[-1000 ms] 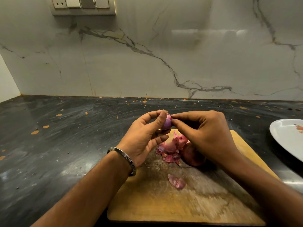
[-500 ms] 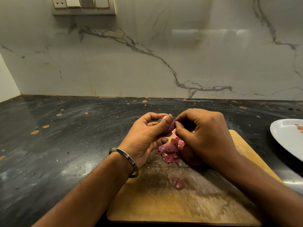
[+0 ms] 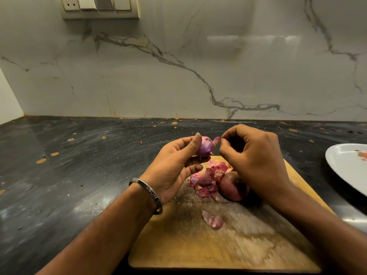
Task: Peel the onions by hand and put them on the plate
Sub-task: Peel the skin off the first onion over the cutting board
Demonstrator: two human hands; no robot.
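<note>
The left hand (image 3: 174, 165) holds one small purple onion (image 3: 206, 148) between the thumb and the curled fingers, above the far edge of the wooden cutting board (image 3: 228, 245). The right hand (image 3: 256, 161) is just beside it, with its fingertips pinching a thin strip of skin (image 3: 216, 140) that stands out from the onion's top. The held onion looks smooth and shiny (its outer skin is mostly off). A second onion (image 3: 233, 186), round and dull red-brown, lies on the board under the right wrist. Touching it on the left is one heap of papery pink peels (image 3: 206, 179), and one single peel piece (image 3: 213, 221) lies apart, nearer to the person. A metal bangle (image 3: 148, 192) is around the left wrist. The board has rounded corners and a worn, scratched surface. It lies on a dark speckled countertop (image 3: 79, 175). One white plate (image 3: 347, 167), partly cut by the right frame edge, is near the board. Behind stands a marble wall (image 3: 178, 66) with one switch panel (image 3: 99, 6).
</note>
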